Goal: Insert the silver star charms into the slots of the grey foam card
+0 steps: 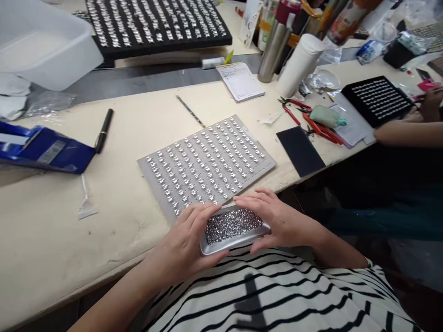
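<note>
A small silver metal tray full of tiny sparkling pieces is held between both hands, just off the table's near edge above my striped shirt. My left hand wraps its left end, fingers curled over the rim. My right hand cups the right end, fingers reaching over the top. Just beyond lies a grey foam board set with rows of small shiny studs.
A black pen, a blue packet and a white bin lie left. A pencil, notepad, black card, red pliers and steel bottle are beyond. Another person's arm rests by a black tray at right.
</note>
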A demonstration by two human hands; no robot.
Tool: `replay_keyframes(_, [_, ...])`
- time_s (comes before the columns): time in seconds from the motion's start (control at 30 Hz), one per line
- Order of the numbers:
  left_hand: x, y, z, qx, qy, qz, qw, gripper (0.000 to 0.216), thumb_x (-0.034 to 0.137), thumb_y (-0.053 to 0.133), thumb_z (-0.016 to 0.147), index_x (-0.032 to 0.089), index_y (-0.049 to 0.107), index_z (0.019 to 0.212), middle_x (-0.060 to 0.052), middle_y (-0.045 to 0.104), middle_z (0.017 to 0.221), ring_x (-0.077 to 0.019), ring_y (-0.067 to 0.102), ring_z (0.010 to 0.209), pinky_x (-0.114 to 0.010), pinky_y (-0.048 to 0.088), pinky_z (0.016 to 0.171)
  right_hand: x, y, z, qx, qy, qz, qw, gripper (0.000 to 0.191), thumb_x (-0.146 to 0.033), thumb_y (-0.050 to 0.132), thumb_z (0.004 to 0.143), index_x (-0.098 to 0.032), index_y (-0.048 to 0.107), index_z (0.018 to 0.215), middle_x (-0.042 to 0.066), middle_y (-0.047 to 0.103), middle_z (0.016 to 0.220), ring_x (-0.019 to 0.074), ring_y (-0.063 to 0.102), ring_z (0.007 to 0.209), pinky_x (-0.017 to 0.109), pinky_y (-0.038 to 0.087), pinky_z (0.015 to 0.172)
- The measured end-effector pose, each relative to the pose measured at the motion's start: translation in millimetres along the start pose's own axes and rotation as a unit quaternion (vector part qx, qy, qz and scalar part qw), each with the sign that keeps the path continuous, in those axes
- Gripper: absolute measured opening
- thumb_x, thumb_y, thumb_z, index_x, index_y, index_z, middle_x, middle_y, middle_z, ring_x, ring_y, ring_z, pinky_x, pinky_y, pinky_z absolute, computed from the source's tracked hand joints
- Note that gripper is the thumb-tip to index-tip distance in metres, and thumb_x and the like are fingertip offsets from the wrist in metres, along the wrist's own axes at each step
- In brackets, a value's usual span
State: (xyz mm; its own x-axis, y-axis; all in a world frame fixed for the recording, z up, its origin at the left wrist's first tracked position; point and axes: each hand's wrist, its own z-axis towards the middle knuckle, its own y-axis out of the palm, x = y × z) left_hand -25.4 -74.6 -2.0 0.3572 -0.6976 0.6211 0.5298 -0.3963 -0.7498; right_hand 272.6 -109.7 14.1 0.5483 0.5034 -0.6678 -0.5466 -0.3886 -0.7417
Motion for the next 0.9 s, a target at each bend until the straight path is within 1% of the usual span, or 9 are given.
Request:
replay_keyframes(0.1, [-4.1, 0.3, -9.4, 0.043, -0.025, -0.050, 0.997, 0.072, 0.040, 0.076, 0.091, 0.017, 0.037, 0.147, -0.014, 0.057, 0.138, -0.0261, 0.053, 0.129, -0.041, 0.051, 0.111, 6.1, -11.5, 9.4, -0.021, -0.004, 0.029, 0.999, 0.100, -0.067, 0.074, 0.081, -0.029, 0.027, 0.161, 0.013, 0.044, 0.165, 0.0313, 0.038, 0.156, 0.059, 0.020, 0.132])
replay_keyframes(0.2, [-10.7, -1.8, -22.3, 0.076, -0.037, -0.066, 0.994, 0.072, 0.039, 0.079, 0.089, 0.018, 0.037, 0.143, -0.016, 0.056, 0.139, -0.0265, 0.054, 0.130, -0.043, 0.053, 0.109, 20.1, -29.5, 43.5, 0.038, 0.043, 0.070, 0.996, 0.069, -0.065, 0.054, 0.096, -0.031, 0.041, 0.154, 0.010, 0.046, 0.164, 0.0270, 0.046, 0.151, 0.051, 0.038, 0.126])
replay_keyframes(0.27, [-15.4, -4.9, -31.3, 0.090, -0.042, -0.061, 0.993, 0.072, 0.039, 0.080, 0.087, 0.017, 0.037, 0.141, -0.017, 0.056, 0.139, -0.0270, 0.054, 0.130, -0.044, 0.053, 0.108, 33.7, -43.0, 83.0, 0.099, 0.092, 0.042, 0.990, 0.054, -0.058, 0.056, 0.098, -0.026, 0.056, 0.140, 0.011, 0.067, 0.140, 0.0253, 0.065, 0.126, 0.047, 0.052, 0.110])
replay_keyframes(0.33, [-19.6, -9.5, -39.7, 0.102, -0.049, -0.053, 0.992, 0.072, 0.038, 0.082, 0.086, 0.016, 0.038, 0.139, -0.018, 0.056, 0.139, -0.0273, 0.054, 0.131, -0.044, 0.052, 0.108, 50.9, -55.6, 132.9, 0.133, 0.106, -0.002, 0.985, 0.043, -0.053, 0.057, 0.098, -0.020, 0.066, 0.123, 0.011, 0.072, 0.121, 0.0244, 0.068, 0.109, 0.045, 0.055, 0.101])
replay_keyframes(0.4, [-22.6, -15.0, -47.3, 0.114, -0.052, -0.041, 0.991, 0.072, 0.036, 0.083, 0.085, 0.016, 0.038, 0.136, -0.018, 0.056, 0.138, -0.0277, 0.053, 0.131, -0.045, 0.050, 0.109, 71.0, -64.1, 187.3, 0.116, 0.134, -0.036, 0.983, 0.029, -0.044, 0.057, 0.098, -0.019, 0.069, 0.106, 0.009, 0.074, 0.104, 0.0224, 0.067, 0.095, 0.044, 0.055, 0.093])
replay_keyframes(0.5, [-25.3, -23.2, -57.6, 0.126, -0.055, -0.019, 0.990, 0.070, 0.034, 0.085, 0.084, 0.016, 0.039, 0.134, -0.018, 0.055, 0.138, -0.0283, 0.052, 0.131, -0.045, 0.046, 0.111, 103.1, -63.8, 262.2, 0.102, 0.202, -0.082, 0.971, 0.019, -0.036, 0.059, 0.095, -0.019, 0.067, 0.099, 0.011, 0.073, 0.102, 0.0232, 0.063, 0.088, 0.043, 0.052, 0.086])
replay_keyframes(0.6, [-28.5, -29.8, -67.0, 0.128, -0.068, -0.002, 0.989, 0.068, 0.035, 0.084, 0.084, 0.016, 0.040, 0.132, -0.018, 0.055, 0.138, -0.0280, 0.052, 0.131, -0.044, 0.045, 0.110, 127.4, -51.9, 314.1, 0.084, 0.228, -0.166, 0.956, 0.018, -0.029, 0.066, 0.087, -0.020, 0.064, 0.102, 0.014, 0.072, 0.107, 0.0291, 0.062, 0.093, 0.046, 0.050, 0.089])
replay_keyframes(0.77, [-41.7, -39.3, -78.2, 0.128, -0.104, -0.006, 0.986, 0.068, 0.034, 0.083, 0.085, 0.017, 0.039, 0.133, -0.017, 0.056, 0.137, -0.0287, 0.054, 0.129, -0.047, 0.046, 0.110, 126.5, -47.8, 342.6, 0.054, 0.173, -0.214, 0.960, 0.026, -0.017, 0.057, 0.087, -0.024, 0.060, 0.112, 0.010, 0.072, 0.105, 0.0284, 0.062, 0.093, 0.044, 0.047, 0.091])
replay_keyframes(0.9, [-55.9, -46.1, -82.2, 0.117, -0.117, -0.027, 0.986, 0.071, 0.035, 0.083, 0.085, 0.019, 0.038, 0.138, -0.018, 0.056, 0.139, -0.0303, 0.055, 0.133, -0.050, 0.049, 0.111, 99.2, -78.2, 321.2, 0.145, 0.107, -0.220, 0.959, 0.022, -0.015, 0.051, 0.092, -0.021, 0.067, 0.106, 0.010, 0.070, 0.114, 0.0185, 0.059, 0.096, 0.038, 0.046, 0.093])
